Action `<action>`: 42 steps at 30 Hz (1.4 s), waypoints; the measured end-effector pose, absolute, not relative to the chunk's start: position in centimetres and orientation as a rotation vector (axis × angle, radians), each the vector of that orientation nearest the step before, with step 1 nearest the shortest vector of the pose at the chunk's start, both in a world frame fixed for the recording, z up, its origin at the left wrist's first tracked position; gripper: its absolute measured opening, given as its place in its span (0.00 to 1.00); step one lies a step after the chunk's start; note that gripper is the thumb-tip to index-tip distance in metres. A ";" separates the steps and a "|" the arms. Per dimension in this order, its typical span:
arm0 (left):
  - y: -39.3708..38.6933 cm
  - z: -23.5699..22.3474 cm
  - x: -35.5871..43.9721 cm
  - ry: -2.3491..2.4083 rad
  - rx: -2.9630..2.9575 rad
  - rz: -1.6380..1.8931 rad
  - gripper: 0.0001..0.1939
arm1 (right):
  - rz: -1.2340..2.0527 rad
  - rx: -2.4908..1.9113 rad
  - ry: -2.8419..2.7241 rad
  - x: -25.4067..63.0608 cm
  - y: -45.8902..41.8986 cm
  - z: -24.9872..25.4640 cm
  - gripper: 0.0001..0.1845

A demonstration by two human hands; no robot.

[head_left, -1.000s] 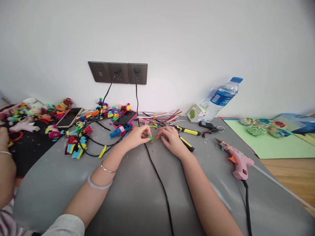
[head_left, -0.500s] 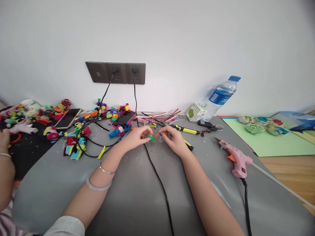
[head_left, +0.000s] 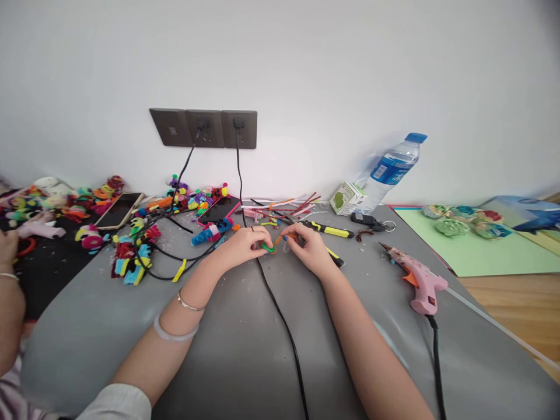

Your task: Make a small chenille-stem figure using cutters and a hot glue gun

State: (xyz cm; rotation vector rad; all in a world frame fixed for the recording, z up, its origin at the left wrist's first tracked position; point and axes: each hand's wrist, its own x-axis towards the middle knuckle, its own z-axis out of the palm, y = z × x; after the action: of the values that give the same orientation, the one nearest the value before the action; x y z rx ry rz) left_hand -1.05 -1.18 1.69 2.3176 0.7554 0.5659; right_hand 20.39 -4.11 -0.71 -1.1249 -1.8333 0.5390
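Observation:
My left hand pinches a small green fuzzy piece, partly hidden by its fingers. An orange pipe cleaner runs from that piece to my right hand, whose thumb and fingers are closed on it. Just beyond my right hand lie pliers with yellow and black handles; the hand partly covers them. Loose pipe cleaners in red, pink and white are strewn behind both hands. Left of my left hand rests a blue and pink fuzzy figure.
A pink glue gun lies at the right, its cord trailing forward. A water bottle, a small box and keys are near the wall. A black cord crosses the grey table mat. Another person's hand is at far left.
My right hand has drawn back slightly and its fingers have changed from a spread curl to a pinch on the orange pipe cleaner. My left hand's fingers have closed further over the green piece.

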 end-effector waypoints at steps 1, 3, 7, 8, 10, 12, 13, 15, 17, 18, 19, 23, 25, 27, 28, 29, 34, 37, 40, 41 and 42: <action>-1.2 1.7 -1.0 0.750 2.332 0.560 0.07 | 0.544 -1.129 -1.830 20.4 -4.1 -0.8 0.08; -1.1 1.6 -1.0 0.750 2.363 0.562 0.08 | 0.549 -1.133 -1.825 20.4 -4.1 -0.8 0.08; -1.0 1.3 -1.0 0.792 2.408 0.545 0.07 | 0.548 -1.133 -1.855 20.4 -4.1 -0.8 0.09; -0.9 1.3 -1.0 0.810 2.418 0.531 0.07 | 0.547 -1.130 -1.871 20.4 -4.1 -0.8 0.09; -0.9 1.2 -0.9 0.848 2.442 0.500 0.07 | 0.540 -1.126 -1.899 20.4 -4.0 -0.8 0.10; -0.9 1.3 -0.8 0.879 2.470 0.473 0.08 | 0.533 -1.125 -1.916 20.4 -4.0 -0.9 0.10; -0.9 1.3 -0.7 0.891 2.484 0.458 0.08 | 0.532 -1.126 -1.920 20.4 -3.9 -0.9 0.10; -1.1 1.5 -0.4 0.920 2.507 0.426 0.09 | 0.533 -1.134 -1.924 20.4 -3.9 -1.0 0.10; -1.3 1.7 -0.2 0.962 2.520 0.389 0.09 | 0.528 -1.153 -1.933 20.5 -4.0 -1.0 0.10; -1.4 1.8 -0.1 0.988 2.520 0.373 0.09 | 0.519 -1.162 -1.946 20.6 -4.1 -1.0 0.10; -1.4 1.9 0.0 1.011 2.517 0.362 0.09 | 0.506 -1.172 -1.961 20.6 -4.2 -1.0 0.10; -1.7 2.0 0.1 1.064 2.504 0.349 0.09 | 0.467 -1.192 -2.028 20.8 -4.6 -0.8 0.10; -1.8 2.0 0.1 1.082 2.489 0.357 0.09 | 0.479 -1.184 -2.041 20.8 -4.8 -0.7 0.08; -2.1 2.1 0.1 1.088 2.458 0.373 0.09 | 0.504 -1.179 -2.026 20.8 -4.8 -0.7 0.08; -2.2 2.2 0.0 1.077 2.442 0.384 0.09 | 0.519 -1.183 -2.008 20.8 -4.7 -0.7 0.08; -2.3 2.2 0.0 1.056 2.430 0.398 0.10 | 0.534 -1.191 -1.984 20.8 -4.7 -0.7 0.08; -2.4 1.8 0.1 0.921 2.436 0.506 0.10 | 0.576 -1.205 -1.932 20.8 -4.5 -0.8 0.09; -2.3 1.4 0.3 0.899 2.378 0.551 0.10 | 0.582 -1.198 -1.923 20.8 -4.5 -0.7 0.09; -2.2 1.0 0.4 0.897 2.206 0.569 0.10 | 0.587 -1.197 -1.910 20.8 -4.5 -0.6 0.10; -2.1 0.9 0.4 0.892 2.146 0.582 0.10 | 0.590 -1.199 -1.905 20.8 -4.5 -0.6 0.10; -2.1 0.8 0.4 0.885 2.091 0.598 0.10 | 0.593 -1.203 -1.900 20.8 -4.5 -0.6 0.10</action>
State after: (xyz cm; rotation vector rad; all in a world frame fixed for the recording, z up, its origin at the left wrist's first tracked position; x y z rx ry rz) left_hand 0.45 -2.10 0.83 2.0911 0.8847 0.5978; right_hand 20.78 -4.53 -0.59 -1.2032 -1.8995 0.5932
